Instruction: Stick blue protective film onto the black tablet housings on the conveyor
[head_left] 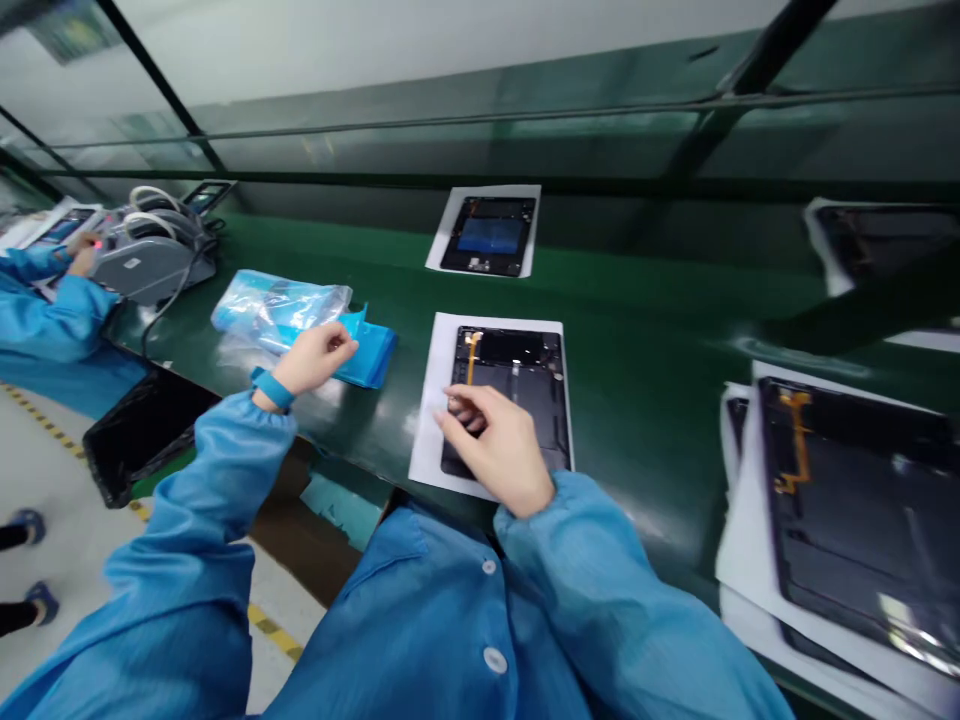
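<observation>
My left hand [317,357] is closed in a pinch at a stack of blue film sheets [373,358]. One blue film sheet [354,321] rises at the fingertips, its corner lifted off the stack. The stack sticks out of a clear plastic bag [281,305]. Over the lower left part of an opened tablet [536,400] hovers my right hand [499,440], thumb and index finger apart, the other fingers curled, nothing visible between them. The tablet lies on a white sheet [435,400] and shows an orange ribbon cable [472,355] at its upper left.
Farther back, another tablet with a blue patch [491,235] lies on white paper. Stacked tablets [862,500] with paper between them are at the right. To the left are a grey machine [146,260] with hoses and a co-worker's sleeve [52,310]. A metal rail [450,125] crosses behind the green bench [645,400].
</observation>
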